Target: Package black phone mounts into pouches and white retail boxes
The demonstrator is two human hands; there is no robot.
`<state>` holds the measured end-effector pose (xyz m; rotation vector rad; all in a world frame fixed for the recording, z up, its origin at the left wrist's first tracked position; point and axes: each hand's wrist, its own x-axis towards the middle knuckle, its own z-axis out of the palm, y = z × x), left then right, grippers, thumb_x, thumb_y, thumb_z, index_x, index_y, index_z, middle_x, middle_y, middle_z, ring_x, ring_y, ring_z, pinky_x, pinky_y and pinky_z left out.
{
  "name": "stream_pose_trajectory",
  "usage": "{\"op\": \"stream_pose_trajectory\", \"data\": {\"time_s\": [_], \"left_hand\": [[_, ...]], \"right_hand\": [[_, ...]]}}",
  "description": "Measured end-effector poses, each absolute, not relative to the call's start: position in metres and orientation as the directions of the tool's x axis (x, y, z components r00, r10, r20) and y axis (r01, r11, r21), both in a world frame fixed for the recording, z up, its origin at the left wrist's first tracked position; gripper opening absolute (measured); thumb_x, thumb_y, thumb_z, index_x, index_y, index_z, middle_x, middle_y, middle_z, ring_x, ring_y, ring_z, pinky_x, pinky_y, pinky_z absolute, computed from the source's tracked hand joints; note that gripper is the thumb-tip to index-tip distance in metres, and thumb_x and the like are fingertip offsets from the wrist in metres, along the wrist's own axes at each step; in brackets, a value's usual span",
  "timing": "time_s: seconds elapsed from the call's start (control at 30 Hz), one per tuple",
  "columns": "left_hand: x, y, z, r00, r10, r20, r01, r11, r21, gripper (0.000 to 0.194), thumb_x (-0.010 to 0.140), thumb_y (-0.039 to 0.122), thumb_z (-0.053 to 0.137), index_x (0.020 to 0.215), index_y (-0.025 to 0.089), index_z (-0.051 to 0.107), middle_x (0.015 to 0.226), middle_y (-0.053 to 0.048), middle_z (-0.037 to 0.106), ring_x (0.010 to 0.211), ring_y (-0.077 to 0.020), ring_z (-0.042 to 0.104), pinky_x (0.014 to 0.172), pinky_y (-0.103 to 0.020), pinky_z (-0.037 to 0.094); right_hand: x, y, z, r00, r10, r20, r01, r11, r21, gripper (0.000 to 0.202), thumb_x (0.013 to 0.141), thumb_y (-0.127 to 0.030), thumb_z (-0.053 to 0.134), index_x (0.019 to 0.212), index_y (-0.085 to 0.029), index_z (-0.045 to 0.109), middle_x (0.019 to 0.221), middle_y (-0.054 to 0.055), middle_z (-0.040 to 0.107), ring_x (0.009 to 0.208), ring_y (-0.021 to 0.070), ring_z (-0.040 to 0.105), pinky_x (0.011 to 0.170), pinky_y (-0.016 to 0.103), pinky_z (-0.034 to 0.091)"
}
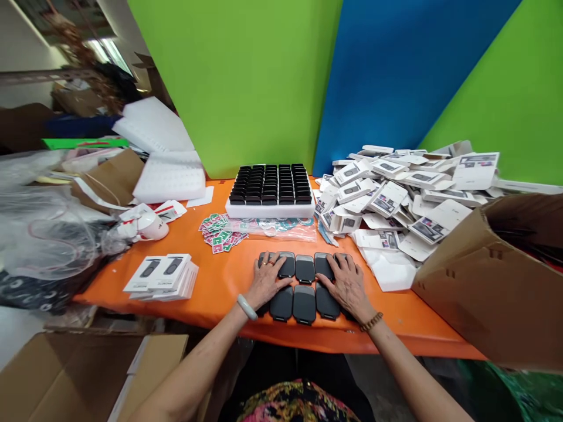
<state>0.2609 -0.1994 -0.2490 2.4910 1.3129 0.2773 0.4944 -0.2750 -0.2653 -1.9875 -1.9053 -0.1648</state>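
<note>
Several flat black devices with rounded corners, one of them a middle black device, lie in two rows on the orange-covered table. My left hand, with a ring and a pale bangle, rests flat over the left end of the rows, fingers spread. At the right end, my right hand lies with fingers apart on the devices there, a beaded bracelet on its wrist. Both palms partly hide the devices underneath. Behind them stands a white foam tray packed with upright black devices.
Small printed cards lie beside a clear plastic bag. Stacked white boxes sit at left. On the right are a heap of white cartons and a large cardboard box. Another open cardboard box stands lower left.
</note>
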Motion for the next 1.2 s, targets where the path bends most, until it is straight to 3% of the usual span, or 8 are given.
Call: {"op": "stream_pose_trajectory", "data": {"time_s": [0.13, 0.23, 0.4, 0.47, 0.67, 0.83, 1.07, 1.2], "left_hand": [[0.24, -0.197, -0.244, 0.49, 0.87, 0.057, 0.787, -0.47, 0.399, 0.054, 0.088, 0.05, 0.049, 0.137, 0.029, 0.044, 0.148, -0.009, 0.042, 0.141, -0.0325, 0.026, 0.111, -0.061, 0.016], [0.214, -0.196, -0.249, 0.363, 0.929, 0.077, 0.826, -0.359, 0.435, 0.049, 0.093, 0.046, 0.042, 0.137, 0.024, 0.045, 0.148, -0.01, 0.041, 0.142, -0.0307, 0.026, 0.113, -0.058, 0.018], [0.179, -0.205, -0.268, 0.257, 0.96, 0.113, 0.877, -0.281, 0.39, 0.044, 0.095, 0.041, 0.037, 0.131, 0.021, 0.053, 0.141, -0.01, 0.051, 0.137, -0.031, 0.036, 0.112, -0.053, 0.025], [0.176, -0.21, -0.273, 0.308, 0.94, 0.144, 0.884, -0.339, 0.322, 0.044, 0.094, 0.042, 0.038, 0.128, 0.022, 0.056, 0.141, -0.009, 0.051, 0.137, -0.0333, 0.035, 0.112, -0.053, 0.025], [0.181, -0.216, -0.272, 0.386, 0.904, 0.185, 0.896, -0.415, 0.158, 0.041, 0.094, 0.042, 0.04, 0.129, 0.029, 0.057, 0.142, -0.006, 0.05, 0.136, -0.036, 0.035, 0.108, -0.056, 0.029], [0.182, -0.217, -0.268, 0.398, 0.897, 0.191, 0.904, -0.419, 0.086, 0.04, 0.095, 0.039, 0.039, 0.129, 0.029, 0.058, 0.14, -0.006, 0.052, 0.134, -0.036, 0.037, 0.106, -0.053, 0.031], [0.183, -0.219, -0.267, 0.39, 0.902, 0.183, 0.904, -0.413, 0.106, 0.04, 0.095, 0.039, 0.039, 0.127, 0.029, 0.059, 0.141, -0.006, 0.051, 0.134, -0.0358, 0.036, 0.107, -0.053, 0.028], [0.186, -0.219, -0.259, 0.321, 0.935, 0.152, 0.909, -0.349, 0.227, 0.039, 0.095, 0.036, 0.038, 0.128, 0.027, 0.058, 0.14, -0.005, 0.052, 0.136, -0.0328, 0.035, 0.11, -0.052, 0.025]], "right_hand": [[0.5, -0.276, -0.264, 0.092, 0.91, 0.404, 0.969, 0.011, -0.245, 0.054, 0.092, -0.057, 0.036, 0.127, -0.019, 0.053, 0.127, 0.017, 0.055, 0.119, 0.0349, 0.046, 0.093, 0.053, 0.039], [0.513, -0.285, -0.263, 0.161, 0.884, 0.439, 0.927, 0.018, -0.374, 0.053, 0.093, -0.055, 0.035, 0.124, -0.017, 0.054, 0.124, 0.017, 0.059, 0.117, 0.0312, 0.052, 0.095, 0.049, 0.042], [0.538, -0.317, -0.279, 0.421, 0.791, 0.443, 0.807, -0.103, -0.582, 0.048, 0.094, -0.053, 0.033, 0.108, -0.017, 0.061, 0.105, 0.015, 0.067, 0.097, 0.0265, 0.063, 0.087, 0.042, 0.05], [0.541, -0.325, -0.287, 0.427, 0.779, 0.458, 0.812, -0.108, -0.574, 0.046, 0.094, -0.052, 0.034, 0.105, -0.017, 0.061, 0.103, 0.015, 0.068, 0.095, 0.0265, 0.064, 0.085, 0.042, 0.05], [0.543, -0.321, -0.296, 0.234, 0.805, 0.545, 0.922, -0.006, -0.387, 0.036, 0.095, -0.044, 0.039, 0.103, -0.018, 0.063, 0.1, 0.013, 0.069, 0.094, 0.0278, 0.062, 0.085, 0.044, 0.049], [0.544, -0.32, -0.296, 0.205, 0.787, 0.582, 0.935, 0.018, -0.354, 0.039, 0.096, -0.044, 0.037, 0.104, -0.016, 0.063, 0.099, 0.014, 0.069, 0.093, 0.0268, 0.062, 0.082, 0.042, 0.049], [0.544, -0.322, -0.296, 0.213, 0.795, 0.568, 0.934, 0.006, -0.358, 0.04, 0.095, -0.045, 0.037, 0.105, -0.016, 0.064, 0.101, 0.015, 0.069, 0.094, 0.0267, 0.062, 0.085, 0.041, 0.048], [0.547, -0.321, -0.299, 0.214, 0.784, 0.582, 0.929, 0.02, -0.369, 0.041, 0.095, -0.046, 0.037, 0.101, -0.016, 0.065, 0.098, 0.014, 0.07, 0.091, 0.026, 0.063, 0.082, 0.041, 0.049]]}}
